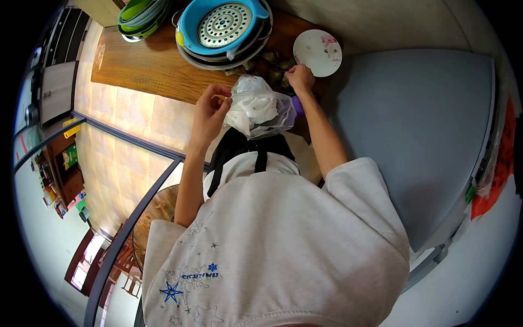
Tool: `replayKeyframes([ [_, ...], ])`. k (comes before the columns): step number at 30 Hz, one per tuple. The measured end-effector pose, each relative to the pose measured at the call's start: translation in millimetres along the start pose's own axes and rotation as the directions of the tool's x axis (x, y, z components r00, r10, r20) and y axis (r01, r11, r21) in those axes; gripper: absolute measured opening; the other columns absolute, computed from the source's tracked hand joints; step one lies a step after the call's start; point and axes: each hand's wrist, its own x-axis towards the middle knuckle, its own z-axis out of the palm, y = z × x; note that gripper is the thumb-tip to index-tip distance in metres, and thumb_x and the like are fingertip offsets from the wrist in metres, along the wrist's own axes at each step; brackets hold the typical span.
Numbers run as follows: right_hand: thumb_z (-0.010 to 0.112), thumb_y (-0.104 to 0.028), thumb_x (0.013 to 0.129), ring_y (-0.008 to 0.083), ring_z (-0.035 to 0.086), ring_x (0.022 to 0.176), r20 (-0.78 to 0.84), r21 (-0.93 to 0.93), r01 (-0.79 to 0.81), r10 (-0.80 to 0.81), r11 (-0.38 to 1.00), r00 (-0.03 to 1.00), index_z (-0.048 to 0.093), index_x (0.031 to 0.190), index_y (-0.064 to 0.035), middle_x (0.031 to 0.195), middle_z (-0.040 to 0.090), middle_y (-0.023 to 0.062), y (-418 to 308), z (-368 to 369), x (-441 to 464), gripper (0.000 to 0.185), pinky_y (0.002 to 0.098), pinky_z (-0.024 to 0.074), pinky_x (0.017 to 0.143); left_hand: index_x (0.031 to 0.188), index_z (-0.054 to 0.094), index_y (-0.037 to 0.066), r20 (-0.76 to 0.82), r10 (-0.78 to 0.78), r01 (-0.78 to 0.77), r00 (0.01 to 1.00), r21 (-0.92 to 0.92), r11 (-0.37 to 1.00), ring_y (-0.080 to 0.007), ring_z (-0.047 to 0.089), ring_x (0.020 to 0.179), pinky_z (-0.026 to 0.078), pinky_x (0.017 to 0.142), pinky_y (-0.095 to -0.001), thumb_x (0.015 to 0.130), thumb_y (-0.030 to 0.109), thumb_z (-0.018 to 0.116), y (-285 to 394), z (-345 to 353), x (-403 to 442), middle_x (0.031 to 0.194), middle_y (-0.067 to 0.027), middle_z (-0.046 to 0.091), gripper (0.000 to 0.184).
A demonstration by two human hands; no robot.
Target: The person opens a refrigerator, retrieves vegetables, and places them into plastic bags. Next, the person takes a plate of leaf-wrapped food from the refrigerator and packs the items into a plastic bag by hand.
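Note:
A clear plastic bag (255,109) with white crumpled material inside hangs at the edge of the wooden table. My left hand (213,109) pinches the bag's left side between fingers and thumb. My right hand (300,78) is closed just below a white plate with pink flowers (317,53), beside several dark green-brown wrapped items (277,68) on the table; what its fingers hold is hidden. Something purple (297,106) shows at the right of the bag, under my right forearm.
A blue basin with a metal strainer (224,23) sits on stacked pans at the back. Green baskets (143,16) stand to its left. The wooden table (141,68) ends before my body. A large grey surface (414,131) lies on the right, and a dark railing (136,140) on the left.

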Motion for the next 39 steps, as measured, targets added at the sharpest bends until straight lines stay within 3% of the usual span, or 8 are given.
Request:
replayKeyframes([
  [10, 0.077, -0.034, 0.078, 0.0336, 0.072, 0.087, 0.044, -0.022, 0.175, -0.173, 0.984, 0.984, 0.078, 0.088, -0.0104, 0.087, 0.075, 0.0131, -1.9, -21.8, -14.3, 0.026, 0.0433, 0.0572, 0.078, 0.106, 0.060, 0.002, -0.041, 0.006, -0.004, 0.999, 0.047, 0.999, -0.0035, 0.044, 0.063, 0.038, 0.059, -0.0218, 0.091, 0.001, 0.066, -5.1, -3.6, 1.0, 0.080, 0.0029, 0.055, 0.016],
  [14, 0.077, -0.027, 0.080, 0.0359, 0.070, 0.085, -0.036, 0.020, 0.257, -0.257, 0.966, 0.966, 0.074, 0.080, -0.0058, 0.087, 0.073, 0.0162, -19.2, -70.9, -48.5, 0.021, 0.0466, 0.0556, 0.077, 0.105, 0.060, 0.001, -0.049, 0.025, -0.021, 0.998, 0.076, 0.997, -0.0046, 0.046, 0.063, 0.040, 0.060, -0.0222, 0.090, 0.001, 0.067, -4.5, -6.6, 2.3, 0.080, 0.0021, 0.055, 0.017],
  [21, 0.073, -0.022, 0.081, 0.0356, 0.066, 0.083, -0.209, -0.203, 0.371, -0.410, 0.906, 0.888, 0.068, 0.082, -0.0048, 0.089, 0.067, 0.0125, -29.6, -148.7, -111.7, 0.018, 0.0462, 0.0517, 0.073, 0.100, 0.062, -0.001, 0.013, 0.168, -0.164, 0.986, 0.309, 0.937, -0.0141, 0.057, 0.067, 0.049, 0.064, -0.0292, 0.086, 0.001, 0.071, 1.9, -12.0, 2.6, 0.087, -0.0064, 0.060, 0.017],
  [27, 0.072, -0.016, 0.082, 0.0287, 0.061, 0.067, -0.362, -0.229, 0.445, -0.500, 0.866, 0.787, 0.066, 0.081, -0.0066, 0.080, 0.060, 0.0077, -62.6, -220.0, -176.4, 0.011, 0.0415, 0.0486, 0.060, 0.093, 0.061, -0.001, -0.067, 0.158, -0.109, 0.985, 0.463, 0.880, -0.0238, 0.059, 0.067, 0.051, 0.064, -0.0355, 0.084, 0.023, 0.079, 23.5, -4.6, -10.4, 0.083, -0.0117, 0.058, 0.031],
  [28, 0.072, -0.015, 0.082, 0.0266, 0.059, 0.065, -0.368, -0.217, 0.454, -0.503, 0.864, 0.782, 0.066, 0.081, -0.0063, 0.078, 0.059, 0.0070, -70.2, -232.6, -187.5, 0.011, 0.0400, 0.0477, 0.059, 0.090, 0.061, -0.001, -0.094, 0.105, -0.040, 0.990, 0.524, 0.851, -0.0298, 0.062, 0.067, 0.052, 0.065, -0.0402, 0.083, 0.041, 0.077, 22.0, -3.7, -13.6, 0.077, -0.0138, 0.061, 0.045],
  [32, 0.074, -0.008, 0.080, 0.0189, 0.049, 0.059, -0.341, -0.137, 0.513, -0.527, 0.847, 0.779, 0.066, 0.081, -0.0052, 0.072, 0.051, 0.0044, -99.7, -276.2, -226.3, 0.009, 0.0343, 0.0429, 0.055, 0.081, 0.067, 0.001, -0.040, -0.118, 0.116, 0.992, 0.643, 0.757, -0.0356, 0.069, 0.073, 0.054, 0.070, -0.0451, 0.087, 0.056, 0.065, 23.1, -2.5, -29.9, 0.071, -0.0168, 0.069, 0.056],
  [36, 0.074, -0.005, 0.078, 0.0166, 0.048, 0.059, -0.256, -0.101, 0.538, -0.545, 0.837, 0.799, 0.066, 0.083, -0.0045, 0.072, 0.052, 0.0040, -114.2, -290.8, -255.0, 0.009, 0.0319, 0.0421, 0.055, 0.081, 0.073, 0.002, 0.017, -0.203, 0.159, 0.979, 0.554, 0.817, -0.0326, 0.071, 0.075, 0.055, 0.071, -0.0419, 0.089, 0.047, 0.065, 13.7, 0.2, -36.2, 0.074, -0.0148, 0.071, 0.047],
  [39, 0.074, -0.005, 0.078, 0.0158, 0.051, 0.060, -0.174, -0.080, 0.564, -0.569, 0.822, 0.804, 0.067, 0.084, -0.0044, 0.074, 0.054, 0.0042, -125.4, -286.5, -270.9, 0.010, 0.0313, 0.0439, 0.055, 0.083, 0.073, 0.002, -0.002, -0.090, 0.079, 0.996, 0.500, 0.862, -0.0310, 0.072, 0.076, 0.055, 0.071, -0.0406, 0.089, 0.039, 0.064, -11.6, 4.0, -36.6, 0.075, -0.0142, 0.072, 0.038],
])
